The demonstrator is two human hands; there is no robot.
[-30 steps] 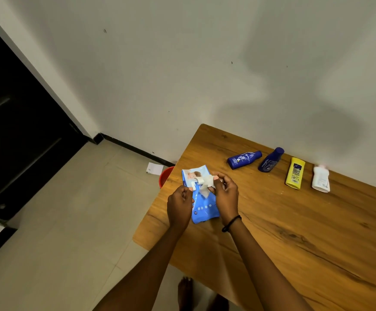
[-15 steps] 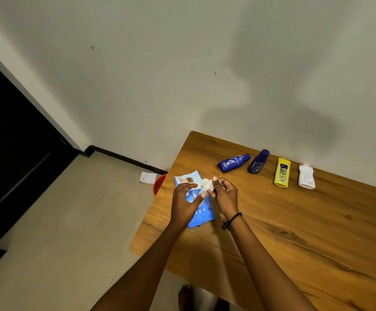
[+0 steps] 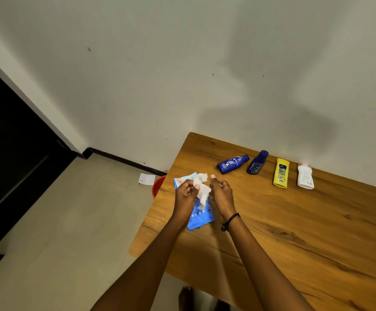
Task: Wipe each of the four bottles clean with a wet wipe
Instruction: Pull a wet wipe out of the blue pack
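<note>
A person's left hand [image 3: 185, 194] pinches a crumpled wet wipe [image 3: 201, 188] above the blue wipe pack [image 3: 199, 217]; the right hand [image 3: 221, 196] hovers just beside it, fingers relaxed, grasping nothing. A second sheet could trail out if the pack is not pinned down. Beyond the right hand, four bottles lie untouched on the wooden table [image 3: 294, 232]: two blue bottles [image 3: 233, 163], one yellow bottle [image 3: 281, 173], one white bottle [image 3: 305, 177]. Nothing blocks them. A red bucket [image 3: 158, 186] sits beyond the left hand.
</note>
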